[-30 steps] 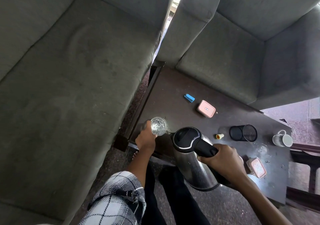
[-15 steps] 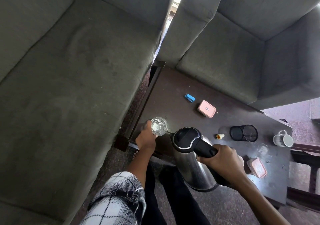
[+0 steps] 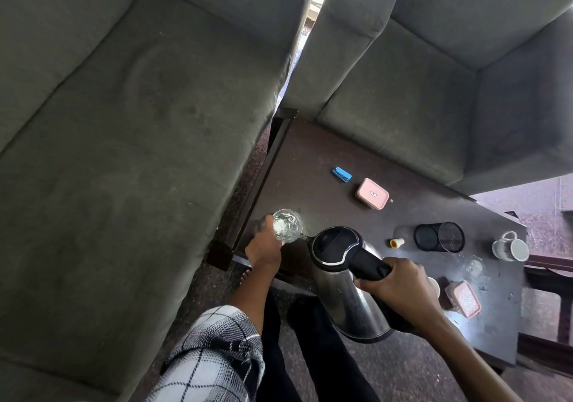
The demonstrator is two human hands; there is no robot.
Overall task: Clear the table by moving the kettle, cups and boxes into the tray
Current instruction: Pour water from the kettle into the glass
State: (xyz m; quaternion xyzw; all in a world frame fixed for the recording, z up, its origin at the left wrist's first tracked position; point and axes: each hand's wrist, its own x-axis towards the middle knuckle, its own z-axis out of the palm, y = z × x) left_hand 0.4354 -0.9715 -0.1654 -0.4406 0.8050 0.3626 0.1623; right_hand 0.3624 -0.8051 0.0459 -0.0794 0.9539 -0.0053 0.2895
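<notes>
Barely anything's moved since a second ago: left hand (image 3: pixel 263 248) still grips the glass (image 3: pixel 287 225) at the bench (image 3: pixel 310 159) corner, right hand (image 3: pixel 393 287) clenches the kettle (image 3: pixel 344 280) handle, lifted off the edge, so next both need carrying to a tray that's nowhere in view.

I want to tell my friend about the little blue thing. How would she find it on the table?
Start at the dark table tucked into the corner between the two grey sofas. On its far part, near the sofas, a pink box lies flat. The little blue thing lies just left of it, apart from it: small, flat, oblong, and the only bright blue item there.
</notes>
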